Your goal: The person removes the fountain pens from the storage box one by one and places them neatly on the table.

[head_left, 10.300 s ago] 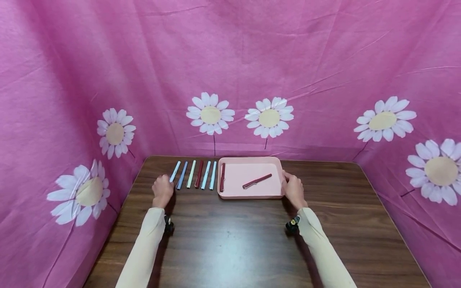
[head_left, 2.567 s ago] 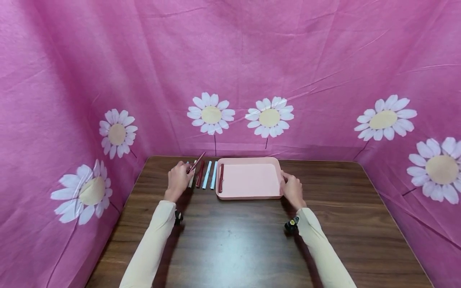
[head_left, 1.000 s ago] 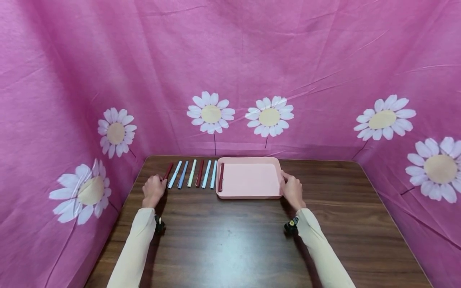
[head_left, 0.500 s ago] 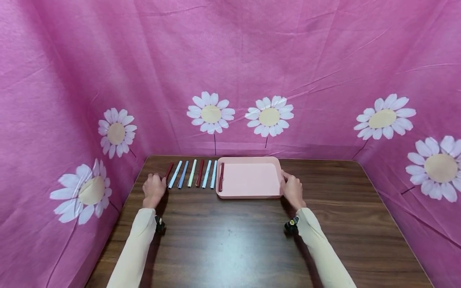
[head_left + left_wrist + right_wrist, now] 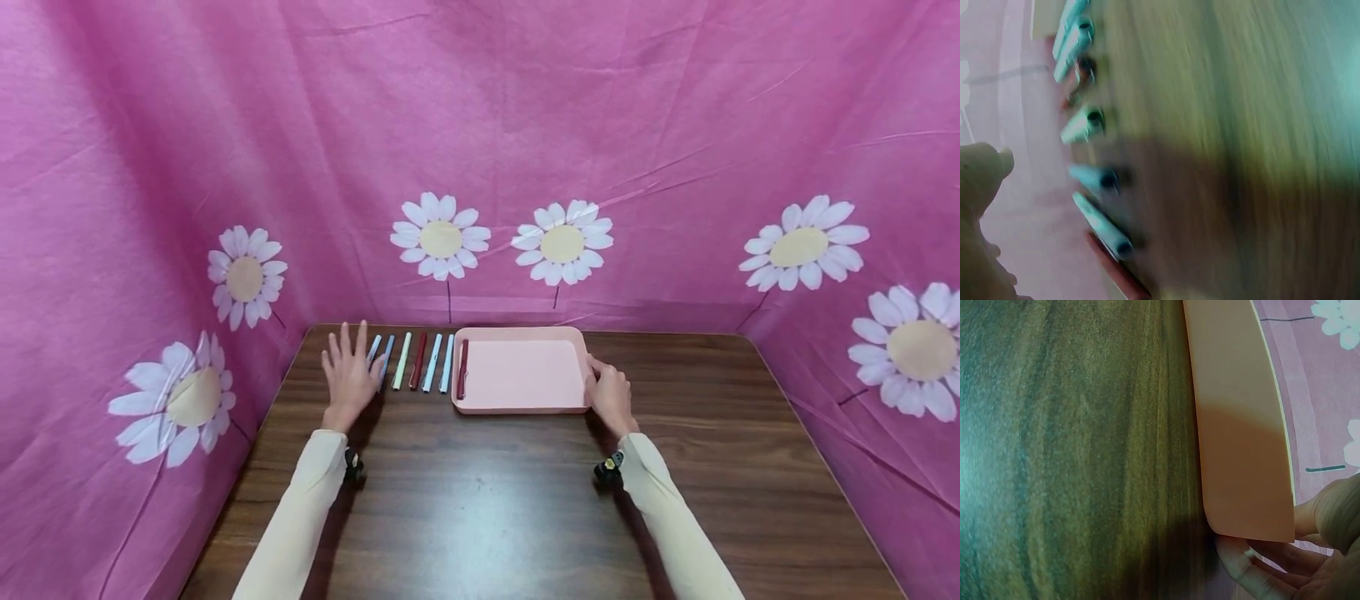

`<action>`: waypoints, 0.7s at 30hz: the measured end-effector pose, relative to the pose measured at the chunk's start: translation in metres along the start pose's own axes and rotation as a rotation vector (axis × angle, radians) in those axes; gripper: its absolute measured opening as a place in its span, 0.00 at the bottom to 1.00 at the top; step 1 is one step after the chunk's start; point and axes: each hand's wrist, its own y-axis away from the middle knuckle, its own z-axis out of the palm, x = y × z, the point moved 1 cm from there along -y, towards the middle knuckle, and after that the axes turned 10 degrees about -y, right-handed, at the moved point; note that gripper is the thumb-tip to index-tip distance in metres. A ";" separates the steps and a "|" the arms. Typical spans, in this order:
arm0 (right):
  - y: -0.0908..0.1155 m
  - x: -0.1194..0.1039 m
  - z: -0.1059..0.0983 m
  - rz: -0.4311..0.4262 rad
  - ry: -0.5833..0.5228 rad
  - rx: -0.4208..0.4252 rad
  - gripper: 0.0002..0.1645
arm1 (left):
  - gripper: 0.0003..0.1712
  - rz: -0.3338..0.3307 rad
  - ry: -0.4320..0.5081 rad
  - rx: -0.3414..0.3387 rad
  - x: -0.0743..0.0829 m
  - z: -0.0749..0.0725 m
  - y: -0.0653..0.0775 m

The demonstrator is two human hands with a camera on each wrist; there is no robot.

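Observation:
My left hand [image 5: 350, 382] hovers with spread fingers over the left end of a row of pens, holding nothing. The left wrist view shows a red pen [image 5: 1116, 269] ending that row, hidden under the hand in the head view. Beside it lie a light blue pen [image 5: 1100, 225], a blue pen [image 5: 386, 358], a pale green pen [image 5: 402, 361], a dark red pen [image 5: 418, 361] and two light blue ones. My right hand [image 5: 613, 398] grips the right end of a pink tray [image 5: 525, 375]. Inside the tray, another dark red pen [image 5: 462, 369] lies along the left wall.
The wooden table [image 5: 480, 500] ends at a pink curtain [image 5: 480, 125] printed with daisies, which rises behind and on both sides. The pen row reaches close to the tray's left wall.
The slanted red pen left the tray in my left hand and was laid at the row's left end. That hand has since let go, spread its fingers and shifted right. The right hand stays put.

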 end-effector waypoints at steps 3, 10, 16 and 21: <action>0.000 0.001 -0.001 -0.008 -0.001 0.005 0.28 | 0.48 0.072 0.008 0.002 0.016 0.002 0.001; 0.001 0.001 -0.001 -0.009 -0.004 -0.005 0.27 | 0.50 0.149 -0.039 -0.015 0.039 0.011 0.003; 0.000 0.002 -0.001 -0.014 0.004 0.006 0.27 | 0.50 0.192 -0.054 -0.032 0.053 0.017 0.005; 0.000 0.001 -0.001 -0.011 0.004 0.008 0.27 | 0.50 0.222 -0.028 -0.033 0.064 0.020 0.008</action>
